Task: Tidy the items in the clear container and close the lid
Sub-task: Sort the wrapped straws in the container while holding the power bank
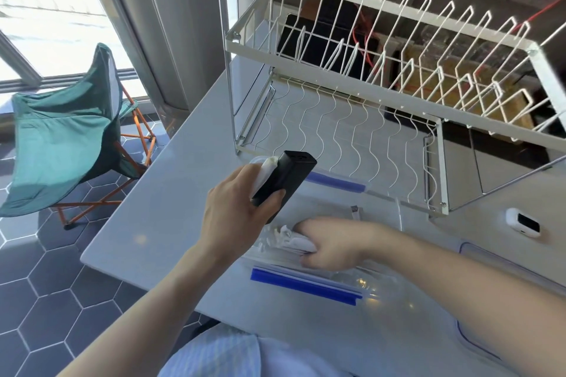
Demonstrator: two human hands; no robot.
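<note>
The clear container (379, 208) with blue clip handles on its near and far sides sits open on the table in front of me. Above its left end, my left hand (235, 211) grips a black rectangular power bank (286, 179) together with a white item pressed against its left side. My right hand (333, 246) reaches into the container and closes on white wrapped items (284, 237). A small USB plug (355, 211) lies farther back inside. The clear lid (477, 257) with a blue-edged rim lies on the table to the right.
A white two-tier wire dish rack (337, 119) stands just behind the container. A small white device (522, 222) with a dark screen rests to the right. The table's left edge drops to a tiled floor where a green folding chair (64, 135) stands.
</note>
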